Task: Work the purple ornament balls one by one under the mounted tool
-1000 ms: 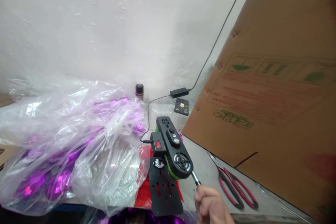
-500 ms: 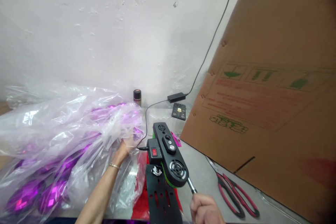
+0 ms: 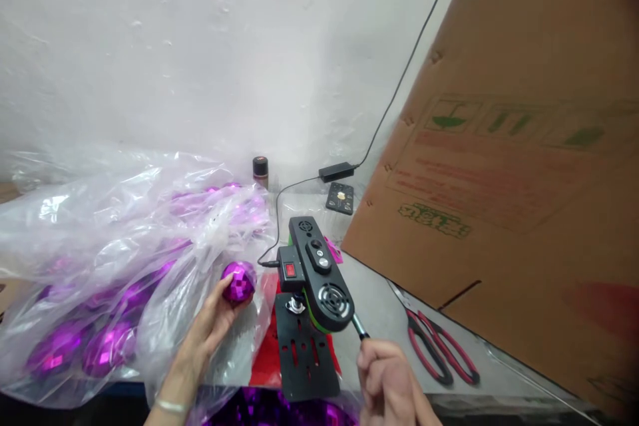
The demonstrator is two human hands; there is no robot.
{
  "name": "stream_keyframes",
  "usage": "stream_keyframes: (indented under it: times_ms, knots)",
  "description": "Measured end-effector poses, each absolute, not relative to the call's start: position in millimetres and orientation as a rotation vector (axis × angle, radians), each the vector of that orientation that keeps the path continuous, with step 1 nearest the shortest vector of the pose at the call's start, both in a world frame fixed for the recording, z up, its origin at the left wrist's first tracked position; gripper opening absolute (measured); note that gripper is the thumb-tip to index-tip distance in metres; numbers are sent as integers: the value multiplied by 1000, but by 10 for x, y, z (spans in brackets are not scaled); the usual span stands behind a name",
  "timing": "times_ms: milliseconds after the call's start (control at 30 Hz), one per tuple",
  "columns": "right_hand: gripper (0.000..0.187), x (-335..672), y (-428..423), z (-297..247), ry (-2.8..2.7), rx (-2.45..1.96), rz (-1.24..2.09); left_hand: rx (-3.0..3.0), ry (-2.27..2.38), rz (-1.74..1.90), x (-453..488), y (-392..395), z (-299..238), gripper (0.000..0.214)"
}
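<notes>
A shiny purple faceted ball [image 3: 240, 281] is gripped in the fingers of my left hand [image 3: 215, 319], just in front of the clear plastic bag [image 3: 170, 213]. More purple balls [image 3: 110, 346] show through the plastic. My right hand [image 3: 387, 376] is closed around a thin silver rod [image 3: 359, 326] at the near end of a black device [image 3: 332, 303]. The device has round vents and a red switch [image 3: 290, 270]. It is mounted on a black slotted plate [image 3: 308, 356], which lies over red material [image 3: 263, 359].
Red-and-black handled scissors [image 3: 434, 339] lie to the right, beside a big cardboard box [image 3: 499, 166]. A black adapter [image 3: 336, 172], a dark flat card [image 3: 340, 198] and a black-capped bottle [image 3: 260, 168] are near the wall. Purple balls [image 3: 264, 409] also show below the table's front edge.
My left hand has come out of the plastic bag toward me, with a purple ball now in its fingers. My right hand stays on the rod. The view has shifted slightly.
</notes>
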State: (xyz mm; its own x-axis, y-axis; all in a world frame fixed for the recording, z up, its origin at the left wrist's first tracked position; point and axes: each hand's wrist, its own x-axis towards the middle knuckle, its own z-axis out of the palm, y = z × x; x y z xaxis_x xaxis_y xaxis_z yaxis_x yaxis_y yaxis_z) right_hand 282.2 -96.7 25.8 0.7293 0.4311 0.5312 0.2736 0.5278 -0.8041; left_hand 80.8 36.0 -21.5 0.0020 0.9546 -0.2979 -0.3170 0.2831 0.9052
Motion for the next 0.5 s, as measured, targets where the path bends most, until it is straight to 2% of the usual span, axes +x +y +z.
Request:
stream_keyframes:
  times_ms: [100, 200, 333, 500]
  knots:
    - [48, 2844, -984, 428, -861, -1005, 144, 444, 947, 1209, 740, -125, -205, 42]
    - [47, 2871, -987, 584, -932, -996, 157, 413, 870, 1217, 894, -544, -312, 55]
    - [46, 2874, -992, 672, -993, -1015, 164, 732, 1095, 1206, 1281, -839, -630, 72]
    - [45, 2881, -1026, 609, -1034, -1034, 171, 1193, 1378, 1143, 1539, -749, -1014, 88]
